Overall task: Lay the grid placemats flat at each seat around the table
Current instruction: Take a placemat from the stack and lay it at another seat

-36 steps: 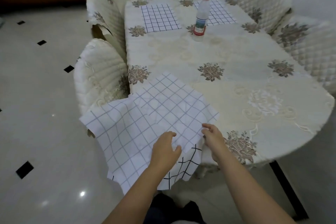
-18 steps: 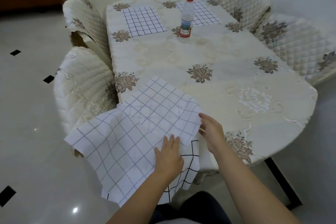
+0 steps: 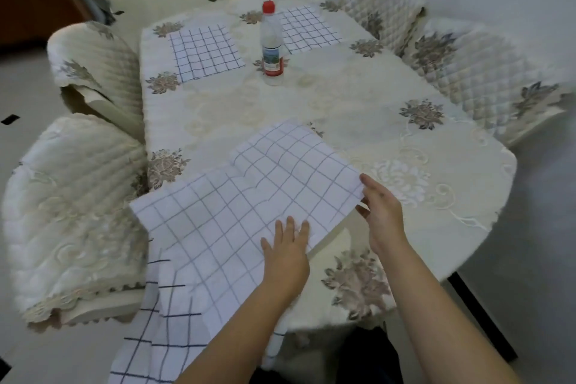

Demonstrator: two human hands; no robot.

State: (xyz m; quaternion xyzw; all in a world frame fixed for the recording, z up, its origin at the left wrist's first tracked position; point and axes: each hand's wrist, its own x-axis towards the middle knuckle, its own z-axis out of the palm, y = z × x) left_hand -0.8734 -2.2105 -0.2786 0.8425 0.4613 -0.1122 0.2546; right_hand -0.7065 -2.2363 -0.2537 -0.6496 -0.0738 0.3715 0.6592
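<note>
We saw a clear bottle with a red cap standing upright toward the table's far end. Quilted cream chairs stood along both sides. The floor was pale tile with small dark diamonds.

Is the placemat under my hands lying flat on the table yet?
Not yet. The placemat is spread but rumpled, its near part hanging off the table edge.

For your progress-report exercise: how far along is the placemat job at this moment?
Done: two placemats lie flat at the far end, far-left placemat and far-right placemat, either side of the bottle. In hand: the left hand presses the near placemat, the right hand pinching its corner. Left: flattening it, then the near-right seat.
</note>
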